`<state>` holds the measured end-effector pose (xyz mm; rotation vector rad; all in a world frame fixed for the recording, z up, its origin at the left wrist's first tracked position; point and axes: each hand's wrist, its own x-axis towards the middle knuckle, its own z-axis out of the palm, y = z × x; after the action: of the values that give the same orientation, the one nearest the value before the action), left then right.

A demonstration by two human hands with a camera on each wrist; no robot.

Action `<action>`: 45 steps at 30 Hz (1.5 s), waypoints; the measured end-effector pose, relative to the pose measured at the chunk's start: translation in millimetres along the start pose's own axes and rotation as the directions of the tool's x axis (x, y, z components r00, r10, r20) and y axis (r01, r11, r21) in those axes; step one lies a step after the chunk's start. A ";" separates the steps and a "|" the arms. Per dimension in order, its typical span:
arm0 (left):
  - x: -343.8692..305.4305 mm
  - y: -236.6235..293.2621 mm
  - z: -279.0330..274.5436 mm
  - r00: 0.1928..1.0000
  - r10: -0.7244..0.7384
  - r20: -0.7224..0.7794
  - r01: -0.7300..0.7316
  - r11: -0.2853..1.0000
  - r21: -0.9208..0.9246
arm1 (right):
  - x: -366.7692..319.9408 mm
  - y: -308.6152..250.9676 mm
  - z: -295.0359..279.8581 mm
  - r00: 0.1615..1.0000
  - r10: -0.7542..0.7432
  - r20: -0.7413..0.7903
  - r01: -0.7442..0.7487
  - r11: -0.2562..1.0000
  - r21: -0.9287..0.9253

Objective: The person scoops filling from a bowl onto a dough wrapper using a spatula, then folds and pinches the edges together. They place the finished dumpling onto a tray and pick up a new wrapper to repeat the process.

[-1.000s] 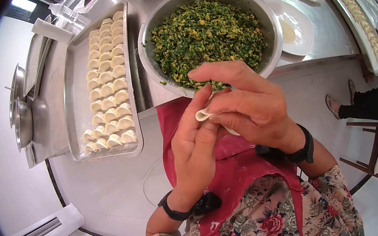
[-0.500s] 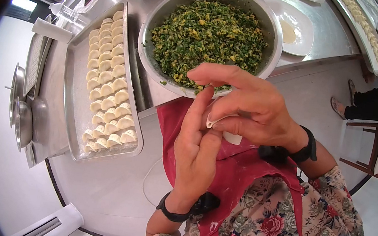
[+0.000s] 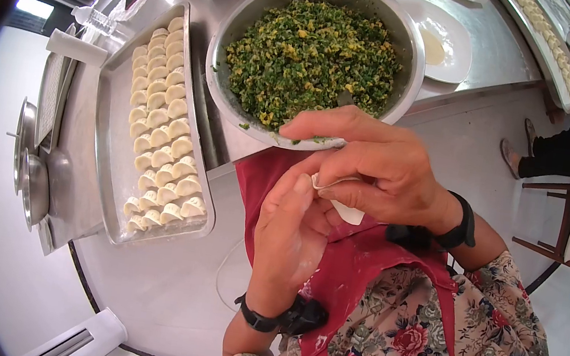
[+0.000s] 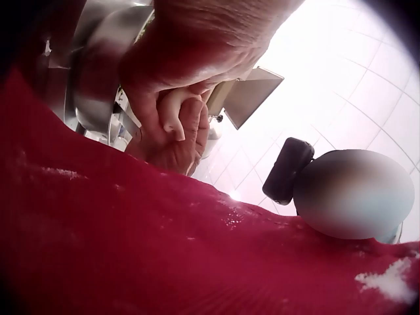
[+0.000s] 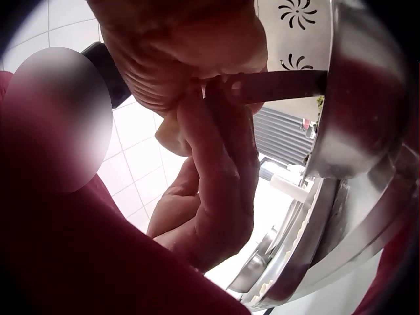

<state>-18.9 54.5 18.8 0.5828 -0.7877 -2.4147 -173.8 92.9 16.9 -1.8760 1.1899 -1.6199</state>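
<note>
A pale dumpling is between both hands, in front of the bowl. My right hand pinches its edge between thumb and bent fingers, with the index finger stretched out above. From the left, my left hand holds the dumpling's near end, its thumb tip at the folded edge. In the left wrist view the dumpling shows a curved, folded rim among the fingers. The right wrist view has a flat, narrow strip sticking out from the right hand toward the bowl. Fingers hide much of the dumpling.
A large metal bowl of chopped green and yellow filling stands ahead. On the left, a metal tray carries rows of shaped dumplings. A white plate with a round wrapper sits right of the bowl. Another person's legs are farther right.
My left hand has turned, bringing its thumb up to the dumpling's edge. The right hand has shifted slightly right and down, and more of the dumpling shows below its thumb.
</note>
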 end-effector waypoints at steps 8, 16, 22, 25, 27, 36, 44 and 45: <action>-3.8 6.9 8.4 0.998 -0.019 -0.057 0.022 0.998 0.059 | 1.5 -2.8 0.9 0.997 0.070 0.015 -0.071 0.990 0.119; -3.5 4.8 3.4 1.000 -0.006 0.024 0.005 0.999 0.047 | -5.2 0.4 0.8 0.995 0.099 -0.030 -0.094 0.989 0.118; -4.6 6.5 7.8 1.000 -0.002 -0.027 0.004 0.997 0.083 | -1.5 -4.2 3.0 0.992 0.121 -0.033 -0.113 0.976 0.185; -4.0 4.2 11.2 0.999 0.006 -0.042 -0.002 0.994 0.106 | -6.9 1.1 2.6 0.991 0.120 -0.050 -0.104 0.961 0.258; -5.0 4.1 13.5 0.998 -0.001 -0.057 0.007 0.994 0.106 | -7.0 3.2 -0.2 0.997 0.066 -0.030 -0.056 0.969 0.242; -3.6 3.3 17.3 0.998 0.015 -0.067 -0.008 0.994 0.109 | -0.5 -10.0 -0.7 0.983 0.178 -0.049 -0.164 0.963 0.214; -1.5 4.1 10.5 0.999 -0.006 0.036 0.001 0.991 0.137 | -6.0 4.0 -5.6 0.997 0.076 -0.004 -0.072 0.963 0.259; -0.3 2.7 11.9 1.000 0.014 0.014 -0.016 0.988 0.152 | -4.8 1.0 -5.3 0.995 0.103 -0.014 -0.096 0.963 0.252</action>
<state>-24.1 57.6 29.4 0.6187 -0.9847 -2.3608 -179.1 97.4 14.6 -1.6161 1.0183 -1.6591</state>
